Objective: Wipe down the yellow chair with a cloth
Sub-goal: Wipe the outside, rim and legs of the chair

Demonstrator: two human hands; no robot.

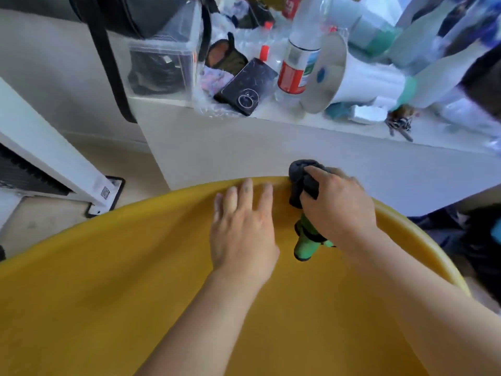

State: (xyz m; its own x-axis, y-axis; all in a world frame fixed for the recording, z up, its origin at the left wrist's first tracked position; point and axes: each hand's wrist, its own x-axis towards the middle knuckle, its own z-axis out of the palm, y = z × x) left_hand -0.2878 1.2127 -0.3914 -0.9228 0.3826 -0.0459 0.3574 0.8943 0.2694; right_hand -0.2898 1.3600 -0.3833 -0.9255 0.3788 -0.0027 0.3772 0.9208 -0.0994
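The chair point(108, 294) under your left fingers point(246, 198) was yellow. The cloth point(301, 183) in your right fingers point(315, 170) was dark grey and green.

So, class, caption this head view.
Right hand holds a dark cloth against the yellow chair; left hand rests flat beside.

Bright, even daylight fills the scene, strongest above and right of the curved yellow plastic chair point(108, 267), where clutter on the white worktop point(217, 147) washes out pale and smears with motion blur. Wide-angle distortion bows the chair's rim and tilts the worktop's edge. Faint, soft shadows lie on the chair beneath the left hand point(244, 234) and right hand point(339, 202).
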